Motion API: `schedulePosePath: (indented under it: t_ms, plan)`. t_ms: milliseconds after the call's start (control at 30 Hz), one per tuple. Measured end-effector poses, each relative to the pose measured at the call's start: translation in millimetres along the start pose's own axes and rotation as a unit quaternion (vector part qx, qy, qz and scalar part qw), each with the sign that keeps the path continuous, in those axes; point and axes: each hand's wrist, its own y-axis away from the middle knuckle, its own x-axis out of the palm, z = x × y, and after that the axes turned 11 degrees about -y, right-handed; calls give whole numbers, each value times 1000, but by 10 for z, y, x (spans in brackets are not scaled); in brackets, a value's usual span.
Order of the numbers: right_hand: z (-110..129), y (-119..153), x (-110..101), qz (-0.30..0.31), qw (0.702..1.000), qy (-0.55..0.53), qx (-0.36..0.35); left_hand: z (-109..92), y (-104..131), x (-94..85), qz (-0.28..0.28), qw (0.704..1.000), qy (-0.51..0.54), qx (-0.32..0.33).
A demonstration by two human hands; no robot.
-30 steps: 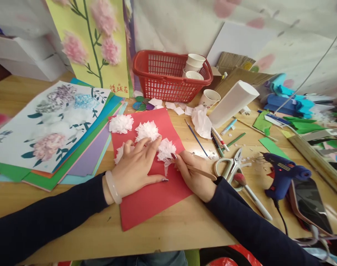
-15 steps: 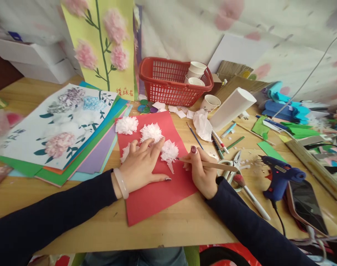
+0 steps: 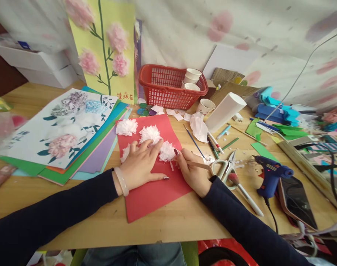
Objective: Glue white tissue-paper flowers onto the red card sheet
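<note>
A red paper sheet [image 3: 146,201] lies on the table in front of me, with several white ruffled paper flowers on its upper part. My left hand [image 3: 142,164] rests on the sheet with its fingers spread; its fingertips reach the middle flower [image 3: 151,134] and partly cover the left flower [image 3: 125,153]. In my right hand [image 3: 194,173] is a flat tan stick [image 3: 199,164], gripped between thumb and fingers. Its tip points at the base of the right-hand flower [image 3: 167,152], where a loose white strip hangs; contact there cannot be made out.
Scissors [image 3: 229,165], a makeup-type brush [image 3: 248,197], a blue glue gun [image 3: 272,173] and a phone [image 3: 297,201] lie right. Behind stand a red basket [image 3: 171,96] with paper cups and a white paper roll [image 3: 226,112]. Flower artwork [image 3: 32,136] tops coloured sheets at left.
My right hand has shifted slightly left and inward with the tan stick, its thumb closer to the right-hand flower. My left hand stays almost in place. The view has turned a little.
</note>
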Motion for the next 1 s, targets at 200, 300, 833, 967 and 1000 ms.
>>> schedulePosePath:
  t_ms: [200, 300, 833, 967, 1000]
  plan:
    - [-31, 11, 9, 1, 1000, 15, 8, 2, 2, -15, 5, 1000, 0, -1]
    - [-48, 37, 11, -63, 994, -86, 36, 2, -3, -14, -1, 1000, 0, -4]
    - [-2, 154, -25, -179, 946, -271, 17, 1058, 228, -828, -238, 952, -82, -175]
    - [-47, 166, -7, -184, 943, -277, 30, 1596, 398, -1064, -260, 920, -99, -278]
    - [-59, 167, -4, -185, 942, -278, 31, 1685, 435, -1072, -253, 913, -104, -302]
